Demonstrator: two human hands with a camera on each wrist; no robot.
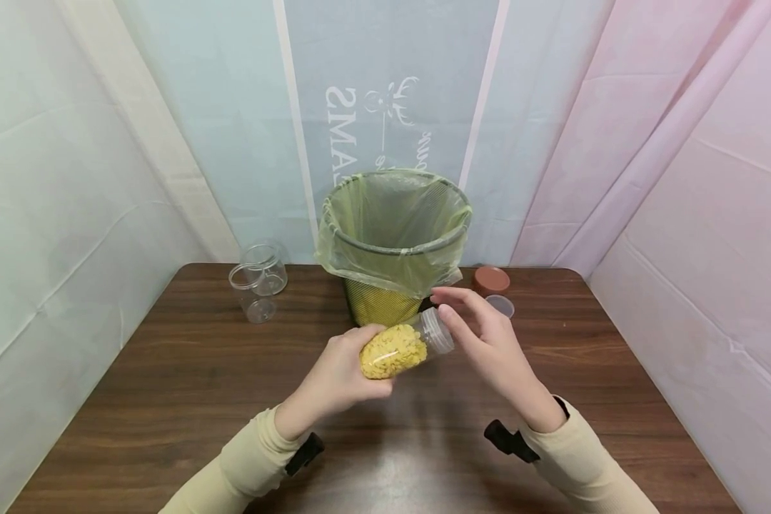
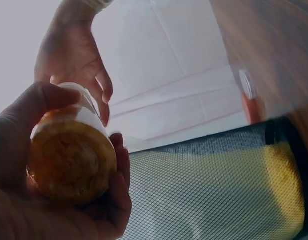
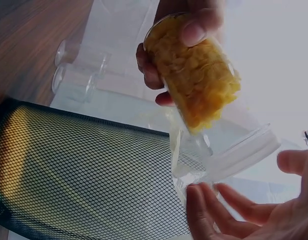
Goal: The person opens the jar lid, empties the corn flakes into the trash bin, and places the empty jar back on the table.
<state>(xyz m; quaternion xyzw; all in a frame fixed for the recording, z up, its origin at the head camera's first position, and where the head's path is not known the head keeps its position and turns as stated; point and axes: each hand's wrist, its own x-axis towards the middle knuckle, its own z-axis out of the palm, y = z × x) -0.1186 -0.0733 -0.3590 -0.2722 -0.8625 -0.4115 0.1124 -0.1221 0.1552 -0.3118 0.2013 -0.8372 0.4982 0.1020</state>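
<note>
My left hand (image 1: 343,371) grips a clear jar of yellow flakes (image 1: 393,351), fingers and thumb curled round its lower part. The jar tilts with its base toward me and its clear ribbed top end (image 1: 437,330) to the right. In the right wrist view the flakes (image 3: 194,70) fill the base end, and the top end (image 3: 244,152) has none. My right hand (image 1: 491,343) is spread beside that end, its thumb apart from it in the right wrist view. Whether its fingertips touch the jar, I cannot tell.
Behind the jar stands a mesh bin (image 1: 382,303) with a pale green liner (image 1: 395,264) over its rim. Two clear empty jars (image 1: 266,275) are at the back left. To the bin's right lie a reddish-brown lid (image 1: 491,280) and a clear disc (image 1: 501,307). Curtains enclose the wooden table (image 1: 186,371).
</note>
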